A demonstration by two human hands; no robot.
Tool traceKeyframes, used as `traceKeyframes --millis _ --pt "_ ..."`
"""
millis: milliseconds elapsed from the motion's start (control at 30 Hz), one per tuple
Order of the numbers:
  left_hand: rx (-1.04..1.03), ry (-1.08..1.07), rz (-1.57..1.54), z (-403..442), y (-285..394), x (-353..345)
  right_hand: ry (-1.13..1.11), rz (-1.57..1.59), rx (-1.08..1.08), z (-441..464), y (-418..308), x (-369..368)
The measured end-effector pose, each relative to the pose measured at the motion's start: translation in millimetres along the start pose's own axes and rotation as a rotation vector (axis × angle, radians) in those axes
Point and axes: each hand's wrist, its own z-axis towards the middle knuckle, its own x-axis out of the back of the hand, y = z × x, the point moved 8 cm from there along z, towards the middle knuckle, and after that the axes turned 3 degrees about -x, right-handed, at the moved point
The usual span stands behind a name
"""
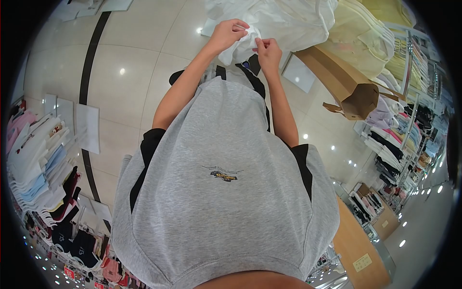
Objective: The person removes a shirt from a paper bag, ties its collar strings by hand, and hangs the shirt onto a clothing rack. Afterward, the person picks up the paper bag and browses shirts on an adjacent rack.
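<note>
Finding: my left hand (230,35) is closed to a fingertip pinch on the white fabric (288,21); my right hand (269,52) pinches it just beside. The fabric spreads ahead of me, left of the brown paper bag (347,94). Recommended: light fingertip pressure, even tension between both pinches, and loose folds clear of the floor (132,62).

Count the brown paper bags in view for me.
1: the brown paper bag, upper right in the picture, lower than the white cloth. Others may be hidden behind the clothes.
</note>
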Motion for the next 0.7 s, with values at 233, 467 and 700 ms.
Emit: traceKeyframes --millis 233,467,700 --pt "-0.061 0.058 0.171 1 -3 -7 -0.122 0.254 0.068 5 6 -20" --pt "-0.07 0.133 0.245 0 1 -2 -0.162 0.377 0.037 4 12 -24" --pt "-0.086 0.084 0.22 1 1 -8 -0.157 0.306 0.011 7 16 -25"
